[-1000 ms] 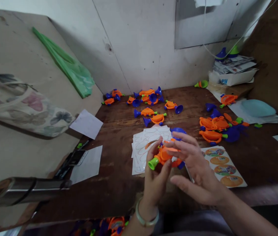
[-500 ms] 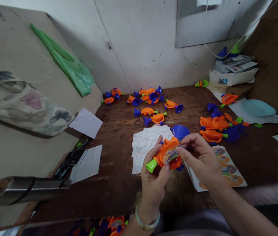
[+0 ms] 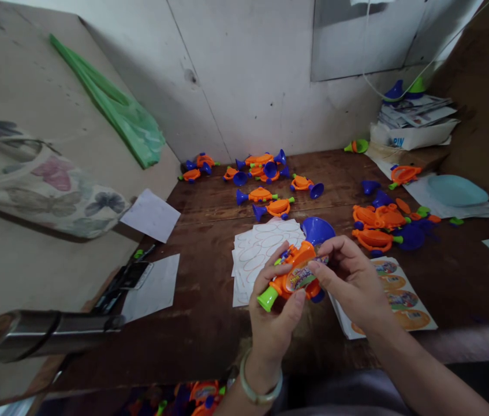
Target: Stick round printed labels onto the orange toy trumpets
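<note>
- Left hand [image 3: 274, 315] grips an orange toy trumpet [image 3: 303, 254] over the near middle of the table [image 3: 213, 341]; fingers and thumb clamp its body near the green mouthpiece [image 3: 268, 298].
- Right hand [image 3: 359, 286]: thumb and forefinger together at the right end of an oval label [image 3: 301, 279], which lies along the trumpet's side. Cannot tell how firmly they press.
- Blue bell [image 3: 318, 230] points away, just beyond the right fingertips.
- Table's front edge runs close below both wrists; more toy parts [image 3: 203, 393] show below it.
- Left of the hands, brown wood stretches to a loose paper [image 3: 151, 288] and a steel cylinder [image 3: 32, 335], well apart.
- Tighter ahead and right: oval-outlined sheets [image 3: 255, 245] sit just beyond the left fingers; a sticker sheet [image 3: 406, 300] runs partly behind the right hand. Past that sheet, a cluster of trumpets [image 3: 376, 238].
- Back edge meets the wall [image 3: 265, 75], with finished-looking trumpets [image 3: 264, 195] in front.
- Against a second ago: right fingers, then spread above the trumpet, now close at the label; left fingers fold further over the body.
</note>
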`<action>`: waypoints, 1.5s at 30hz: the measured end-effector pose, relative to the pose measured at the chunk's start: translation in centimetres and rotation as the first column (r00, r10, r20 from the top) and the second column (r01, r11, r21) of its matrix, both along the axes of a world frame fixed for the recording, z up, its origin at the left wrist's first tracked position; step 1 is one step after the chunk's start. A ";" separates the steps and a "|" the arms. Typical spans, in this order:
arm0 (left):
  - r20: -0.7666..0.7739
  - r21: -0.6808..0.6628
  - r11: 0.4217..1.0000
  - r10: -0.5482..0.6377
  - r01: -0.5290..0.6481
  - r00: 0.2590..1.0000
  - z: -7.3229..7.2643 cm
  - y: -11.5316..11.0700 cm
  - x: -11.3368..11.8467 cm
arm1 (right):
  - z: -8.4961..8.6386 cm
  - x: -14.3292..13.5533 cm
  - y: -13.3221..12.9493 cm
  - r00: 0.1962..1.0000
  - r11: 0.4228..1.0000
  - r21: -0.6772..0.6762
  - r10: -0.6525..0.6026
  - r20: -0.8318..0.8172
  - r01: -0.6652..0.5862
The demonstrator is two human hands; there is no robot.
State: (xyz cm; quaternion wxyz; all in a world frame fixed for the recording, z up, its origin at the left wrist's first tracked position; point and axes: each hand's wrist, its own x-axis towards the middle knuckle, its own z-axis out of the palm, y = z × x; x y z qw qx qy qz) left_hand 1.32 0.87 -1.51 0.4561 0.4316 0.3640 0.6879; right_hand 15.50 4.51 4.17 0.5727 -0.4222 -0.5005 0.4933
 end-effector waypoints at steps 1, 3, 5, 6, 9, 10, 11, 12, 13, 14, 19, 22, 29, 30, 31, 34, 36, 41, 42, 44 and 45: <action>-0.004 0.004 1.000 0.005 -0.005 1.000 0.0 0.0 0.0 | 0.0 0.0 0.0 1.000 1.000 0.001 0.003 0.005 -0.003; -0.013 0.009 1.000 0.014 -0.013 1.000 0.1 0.0 0.0 | -0.1 0.0 0.0 1.000 1.000 -0.004 0.005 0.004 -0.005; -0.020 0.014 1.000 0.022 -0.022 1.000 0.1 0.1 -0.1 | -0.1 -0.1 -0.1 1.000 1.000 -0.008 -0.005 -0.002 0.005; -0.024 0.017 1.000 0.027 -0.026 0.999 0.2 0.1 -0.1 | -0.1 -0.1 -0.1 1.000 1.000 -0.008 -0.013 -0.001 0.013; -0.041 0.022 0.999 0.050 -0.049 0.998 0.2 0.2 0.0 | -0.1 -0.2 -0.2 0.999 1.000 0.013 -0.026 0.029 0.025; -0.045 0.019 0.998 0.059 -0.058 0.997 0.2 0.2 0.1 | -0.1 -0.2 -0.2 0.998 0.999 0.027 -0.028 0.050 0.027; -0.048 0.014 0.998 0.067 -0.067 0.997 0.1 0.3 0.2 | -0.1 -0.3 -0.2 0.997 0.999 0.044 -0.034 0.075 0.030; -0.048 0.009 0.997 0.078 -0.078 0.996 0.1 0.3 0.3 | -0.1 -0.3 -0.3 0.994 0.997 0.065 -0.044 0.102 0.037; -0.046 0.003 0.996 0.089 -0.089 0.995 0.0 0.2 0.4 | -0.1 -0.4 -0.3 0.989 0.995 0.088 -0.060 0.132 0.048; -0.044 -0.002 0.995 0.100 -0.100 0.994 0.0 0.2 0.4 | -0.1 -0.5 -0.3 0.983 0.991 0.114 -0.081 0.164 0.063; -0.053 0.031 0.993 0.117 -0.116 0.992 -0.1 -0.2 0.5 | -0.1 -0.6 -0.1 0.934 0.962 0.246 -0.190 0.302 0.116; -0.061 0.046 0.992 0.117 -0.114 0.991 0.1 -0.2 0.4 | -0.2 -0.5 -0.1 0.910 0.947 0.304 -0.213 0.357 0.103; -0.078 0.056 0.992 0.120 -0.116 0.990 0.3 -0.5 0.7 | -1.4 -0.1 0.1 0.765 0.857 0.512 -0.371 0.527 0.063; -0.093 0.063 0.991 0.123 -0.118 0.988 0.3 -0.7 0.6 | -1.8 0.3 0.6 0.724 0.822 0.561 -0.444 0.528 0.095; -0.117 0.071 0.990 0.133 -0.125 0.984 0.4 -0.9 0.2 | -2.3 0.9 1.2 0.682 0.787 0.602 -0.514 0.520 0.135; -0.308 0.139 0.957 0.286 -0.255 0.907 0.2 -1.4 -3.1 | -4.2 4.0 3.1 0.596 0.756 0.624 -0.598 0.536 0.197; -0.517 0.218 0.897 0.441 -0.386 0.734 -0.6 -1.7 -7.0 | -5.5 6.4 3.8 0.583 0.837 0.526 -0.503 0.638 0.148; -0.943 0.102 0.901 0.223 -0.421 0.249 -4.5 -2.4 -16.7 | -6.2 8.2 3.5 0.397 0.996 0.025 0.011 0.918 -0.087; -0.976 0.057 0.894 0.144 -0.444 0.165 -5.1 -2.5 -17.4 | -6.0 7.5 3.6 0.376 0.993 -0.030 0.072 0.924 -0.116; -0.999 -0.007 0.899 0.015 -0.437 0.046 -5.9 -2.5 -17.2 | -5.6 5.4 4.2 0.340 0.982 -0.114 0.159 0.927 -0.150; -1.000 -0.017 0.916 -0.009 -0.402 0.021 -6.1 -2.3 -16.4 | -5.5 4.1 4.8 0.318 0.976 -0.155 0.198 0.927 -0.156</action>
